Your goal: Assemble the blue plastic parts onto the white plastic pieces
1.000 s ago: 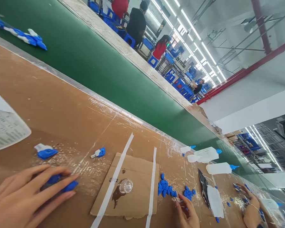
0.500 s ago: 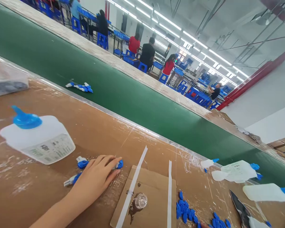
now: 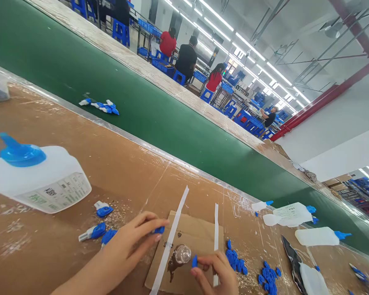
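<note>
while the left hand (image 3: 132, 241) pinches a blue cap (image 3: 159, 230), the right hand (image 3: 217, 272), newly in view, grips a small blue cap (image 3: 194, 261) beside the glue dish (image 3: 182, 254).

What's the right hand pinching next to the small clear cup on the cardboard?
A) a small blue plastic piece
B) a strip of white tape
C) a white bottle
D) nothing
A: the right hand holds a small blue plastic piece at its fingertips, just right of the clear cup on the cardboard.
</note>
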A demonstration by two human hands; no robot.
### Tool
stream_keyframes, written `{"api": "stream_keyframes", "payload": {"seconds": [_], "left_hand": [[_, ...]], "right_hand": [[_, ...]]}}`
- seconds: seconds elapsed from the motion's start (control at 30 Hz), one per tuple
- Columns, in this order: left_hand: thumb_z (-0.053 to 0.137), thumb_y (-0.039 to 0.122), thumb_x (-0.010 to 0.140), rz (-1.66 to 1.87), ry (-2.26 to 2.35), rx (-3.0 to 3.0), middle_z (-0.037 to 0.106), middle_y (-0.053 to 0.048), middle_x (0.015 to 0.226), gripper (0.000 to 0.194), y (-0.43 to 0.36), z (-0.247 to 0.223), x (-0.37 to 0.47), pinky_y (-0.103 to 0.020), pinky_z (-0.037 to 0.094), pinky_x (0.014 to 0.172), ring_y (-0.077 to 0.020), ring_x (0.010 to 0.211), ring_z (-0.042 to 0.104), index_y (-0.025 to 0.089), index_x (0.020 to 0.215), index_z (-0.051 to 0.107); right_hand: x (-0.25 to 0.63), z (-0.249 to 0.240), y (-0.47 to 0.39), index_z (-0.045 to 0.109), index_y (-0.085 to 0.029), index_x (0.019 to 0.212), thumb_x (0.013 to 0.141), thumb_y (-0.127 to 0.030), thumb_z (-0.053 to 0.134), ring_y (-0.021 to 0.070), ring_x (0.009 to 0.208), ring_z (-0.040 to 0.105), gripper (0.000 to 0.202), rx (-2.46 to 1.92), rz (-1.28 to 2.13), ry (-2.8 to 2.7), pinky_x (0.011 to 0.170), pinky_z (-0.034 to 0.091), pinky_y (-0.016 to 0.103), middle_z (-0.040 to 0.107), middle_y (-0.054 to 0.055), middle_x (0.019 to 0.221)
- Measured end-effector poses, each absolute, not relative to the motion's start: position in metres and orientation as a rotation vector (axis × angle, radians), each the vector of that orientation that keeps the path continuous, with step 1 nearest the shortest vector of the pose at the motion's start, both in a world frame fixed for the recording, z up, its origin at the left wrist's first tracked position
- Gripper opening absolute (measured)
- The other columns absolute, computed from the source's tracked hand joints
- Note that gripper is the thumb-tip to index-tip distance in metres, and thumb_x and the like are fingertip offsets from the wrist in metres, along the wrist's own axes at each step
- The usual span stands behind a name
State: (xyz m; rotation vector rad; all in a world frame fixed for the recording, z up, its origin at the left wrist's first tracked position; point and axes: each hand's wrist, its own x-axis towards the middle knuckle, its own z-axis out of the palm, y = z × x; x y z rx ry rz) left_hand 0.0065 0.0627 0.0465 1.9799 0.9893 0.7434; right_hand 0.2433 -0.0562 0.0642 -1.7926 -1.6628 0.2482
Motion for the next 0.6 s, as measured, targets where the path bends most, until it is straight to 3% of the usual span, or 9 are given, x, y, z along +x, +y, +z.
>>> {"api": "stream_keyframes", "payload": {"seconds": [0.13,0.23,0.4,0.6], "left_hand": [[0.055,0.035,0.086,0.828,0.853,1.644,0.071,0.003,0.1,0.025,0.042,0.051,-0.009,-0.014,0.052,0.08,-0.0136,0.092,0.068,0.037,0.105,0.07],[0.062,0.038,0.079,0.928,0.93,1.44,0.074,0.003,0.095,0.02,0.034,0.059,-0.017,-0.014,0.052,0.076,-0.0146,0.088,0.068,0.037,0.094,0.075],[0.067,0.039,0.073,0.982,0.985,1.246,0.074,0.003,0.091,0.017,0.035,0.064,-0.022,-0.015,0.052,0.076,-0.0152,0.086,0.068,0.036,0.086,0.077],[0.068,0.041,0.075,0.857,0.894,1.314,0.073,0.0,0.103,0.021,0.041,0.043,-0.031,-0.021,0.052,0.09,-0.019,0.102,0.065,0.036,0.094,0.075]], "right_hand": [[0.23,0.08,-0.027,0.073,-0.022,0.071,0.074,-0.026,0.075,0.0148,0.058,0.058,0.005,-2.019,0.438,-1.79,0.056,0.043,0.02,0.062,0.0,0.063],[0.223,0.092,-0.013,0.072,-0.019,0.065,0.066,-0.014,0.077,0.0153,0.06,0.058,0.007,-2.19,0.486,-1.712,0.058,0.042,0.021,0.059,-0.001,0.062],[0.211,0.098,-0.007,0.07,-0.016,0.06,0.062,-0.012,0.079,0.0141,0.058,0.054,0.011,-2.295,0.559,-1.735,0.057,0.037,0.021,0.056,-0.003,0.059],[0.219,0.089,-0.013,0.068,-0.019,0.061,0.063,-0.009,0.076,0.013,0.058,0.053,0.013,-2.276,0.397,-1.753,0.058,0.037,0.02,0.055,-0.005,0.059]]}}
